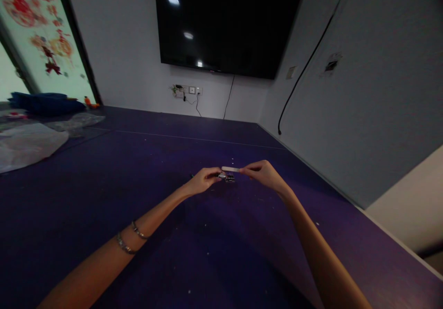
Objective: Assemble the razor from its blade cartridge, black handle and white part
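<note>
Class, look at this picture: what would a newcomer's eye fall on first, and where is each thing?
Probably the large black television on the wall at the top. Next, mid-picture over the purple surface, the left hand holds a small metallic object and the right hand a thin pale stick close to it. At upper left, red decorations stand out on the bright panel.

Running just one head cam. Looking forward and down from up on the wearer's head, pretty close over the forearms (166, 207), toward the left grip (200, 181) and right grip (265, 175) around mid-frame. Wide enough to catch the purple surface (104, 184) and, farther back, the TV (228, 27) up on the wall (121, 45).
</note>
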### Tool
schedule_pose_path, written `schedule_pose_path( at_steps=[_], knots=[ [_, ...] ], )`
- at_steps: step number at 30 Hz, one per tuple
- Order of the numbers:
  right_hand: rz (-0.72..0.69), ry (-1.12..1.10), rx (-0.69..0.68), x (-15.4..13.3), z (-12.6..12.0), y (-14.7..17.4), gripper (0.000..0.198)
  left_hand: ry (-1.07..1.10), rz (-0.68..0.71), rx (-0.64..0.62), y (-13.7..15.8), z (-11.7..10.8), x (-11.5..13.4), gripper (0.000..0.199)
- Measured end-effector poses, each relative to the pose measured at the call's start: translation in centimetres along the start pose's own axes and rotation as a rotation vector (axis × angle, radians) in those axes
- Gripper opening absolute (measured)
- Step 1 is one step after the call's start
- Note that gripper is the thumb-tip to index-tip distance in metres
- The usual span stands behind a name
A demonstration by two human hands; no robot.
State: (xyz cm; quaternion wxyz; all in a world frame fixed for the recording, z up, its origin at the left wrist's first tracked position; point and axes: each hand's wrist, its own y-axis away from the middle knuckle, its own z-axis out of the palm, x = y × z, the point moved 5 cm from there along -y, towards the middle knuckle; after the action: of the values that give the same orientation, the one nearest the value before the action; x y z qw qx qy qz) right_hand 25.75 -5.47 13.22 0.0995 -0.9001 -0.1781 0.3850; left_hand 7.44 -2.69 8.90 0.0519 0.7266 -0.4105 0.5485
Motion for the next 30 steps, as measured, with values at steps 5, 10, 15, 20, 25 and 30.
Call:
schedule_pose_path(
  at_steps=[5, 10, 15, 20, 25, 30],
  knots=[
    [-0.016, -0.054, -0.115, -0.16, 0.52, 0.08, 0.04, 0.005, -0.022, 0.006, -0.02, -0.12, 0.05, 0.015],
    [-0.001, -0.067, -0.041, 0.04, -0.04, 0.05, 0.04, 0.004, 0.022, 0.026, -0.09, -0.28, 0.66, 0.014],
    [0.013, -0.089, -0.129, 0.13, 0.4, 0.12, 0.041, 0.013, 0.042, 0.045, -0.14, -0.42, 0.73, 0.012],
    [0.008, -0.091, -0.093, 0.34, 0.31, 0.06, 0.041, 0.037, 0.047, 0.041, -0.15, -0.37, 0.65, 0.012],
    [0.004, -0.076, -0.099, 0.18, 0.27, 0.08, 0.042, 0.052, 0.036, 0.033, -0.14, -0.34, 0.45, 0.012],
    [-0.004, -0.04, -0.091, -0.5, 0.33, 0.15, 0.041, 0.043, 0.015, 0.012, -0.09, -0.2, 0.01, 0.014]
  ],
)
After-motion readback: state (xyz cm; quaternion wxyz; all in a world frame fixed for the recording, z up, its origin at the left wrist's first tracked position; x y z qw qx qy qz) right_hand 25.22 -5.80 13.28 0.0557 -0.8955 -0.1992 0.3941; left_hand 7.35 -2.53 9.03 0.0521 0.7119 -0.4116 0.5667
